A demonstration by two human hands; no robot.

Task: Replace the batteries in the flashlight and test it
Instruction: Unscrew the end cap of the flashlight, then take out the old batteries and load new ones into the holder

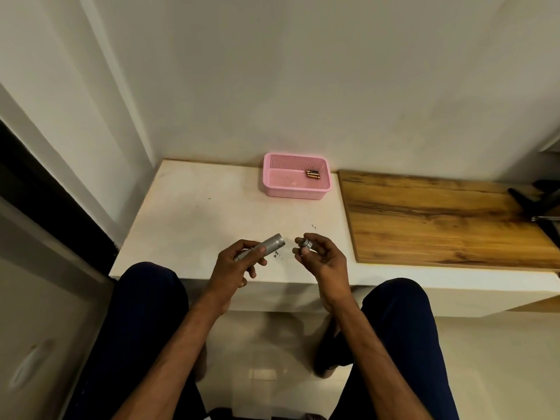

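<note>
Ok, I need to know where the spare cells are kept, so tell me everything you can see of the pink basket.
The pink basket is a small rectangular tray that looks like plastic, with perforated mesh walls and a rounded rim. It sits upright on the pale counter, at the back near the wall and beside the wooden board. Inside, in its far right corner, lie batteries, dark with gold ends, side by side; the count is hard to tell. A faint pale patch shows on its floor. Neither hand touches it.
</note>
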